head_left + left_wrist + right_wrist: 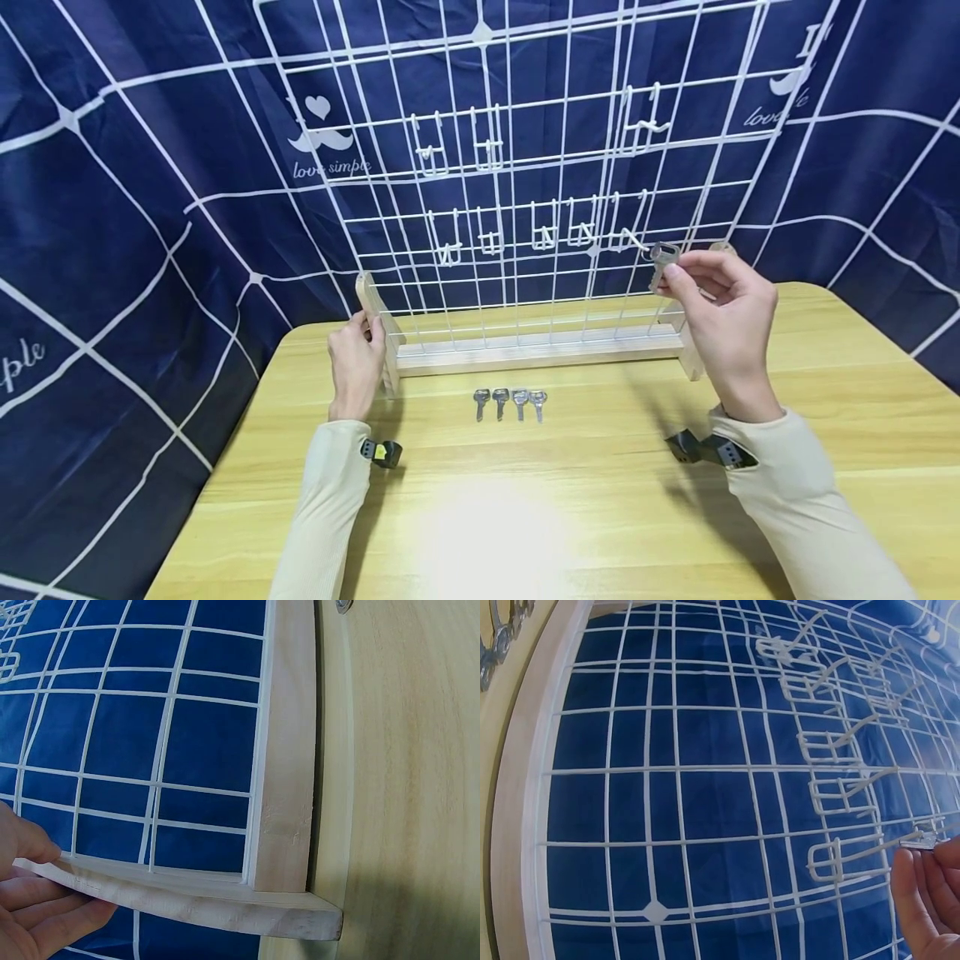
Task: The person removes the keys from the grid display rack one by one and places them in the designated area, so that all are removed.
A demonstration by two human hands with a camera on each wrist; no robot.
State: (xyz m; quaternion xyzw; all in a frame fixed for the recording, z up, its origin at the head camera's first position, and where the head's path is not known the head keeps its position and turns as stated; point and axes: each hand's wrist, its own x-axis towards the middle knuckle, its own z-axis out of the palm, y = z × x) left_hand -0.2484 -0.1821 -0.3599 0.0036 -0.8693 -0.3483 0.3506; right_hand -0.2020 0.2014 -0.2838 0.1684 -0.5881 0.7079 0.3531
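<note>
My right hand (731, 312) pinches a silver key (664, 255) between thumb and fingers, at the tip of the lower row's rightmost white wire hook (624, 239). In the right wrist view, the key (918, 844) is nearly edge-on by the hook's end; whether its hole is round the wire I cannot tell. My left hand (356, 367) holds the wooden side foot (380, 325) of the white wire grid rack (525, 179). The left wrist view shows the thumb on one side of this wooden piece (187, 906) and the fingers on the other.
Several silver keys (510, 402) lie in a row on the wooden table (600, 483), in front of the rack's wooden base bar (536, 354). More hooks (487, 150) hang on the grid in two rows. Dark blue patterned cloth (135, 250) surrounds the table behind and at the sides.
</note>
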